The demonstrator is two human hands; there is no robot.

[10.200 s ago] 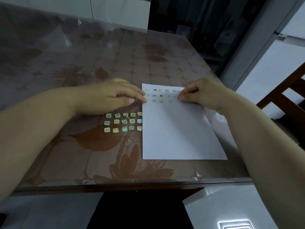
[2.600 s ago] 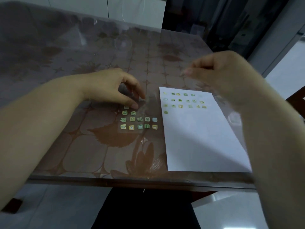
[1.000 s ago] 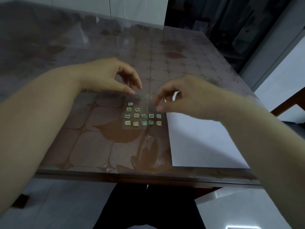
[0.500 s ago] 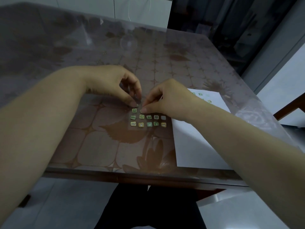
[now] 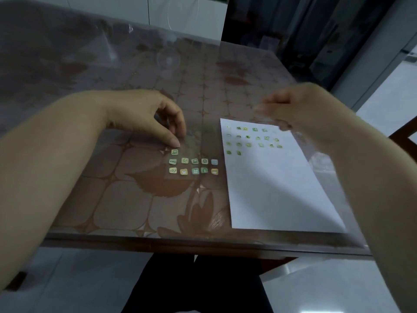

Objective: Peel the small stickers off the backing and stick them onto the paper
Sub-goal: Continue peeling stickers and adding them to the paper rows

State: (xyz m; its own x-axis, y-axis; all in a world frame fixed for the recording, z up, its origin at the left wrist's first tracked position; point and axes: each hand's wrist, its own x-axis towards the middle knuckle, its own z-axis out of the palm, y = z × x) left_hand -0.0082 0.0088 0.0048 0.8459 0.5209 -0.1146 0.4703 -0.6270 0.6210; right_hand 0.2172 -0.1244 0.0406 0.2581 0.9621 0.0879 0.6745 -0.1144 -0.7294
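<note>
A clear backing sheet point(image 5: 196, 152) lies on the table and carries several small green and yellow stickers point(image 5: 194, 166): two rows and a single one above them. My left hand point(image 5: 144, 116) pins the sheet's far left corner with thumb and fingertips. To the right lies a white paper point(image 5: 275, 188) with several stickers in rows point(image 5: 255, 137) along its far end. My right hand point(image 5: 300, 109) hovers above the paper's far right corner, motion-blurred, fingertips pinched together. The sticker between them is too small and blurred to make out.
The table point(image 5: 180, 241) has a glass top over a brown flower-patterned cloth, and its near edge runs just below the paper. A wooden chair point(image 5: 404, 136) stands at the right. My dark-clothed legs point(image 5: 198, 288) show under the table.
My right hand pinched at the top of the sticker sheet half a second ago, then lifted away to the right, above the paper. One fewer sticker shows there. My left hand has stayed on the backing.
</note>
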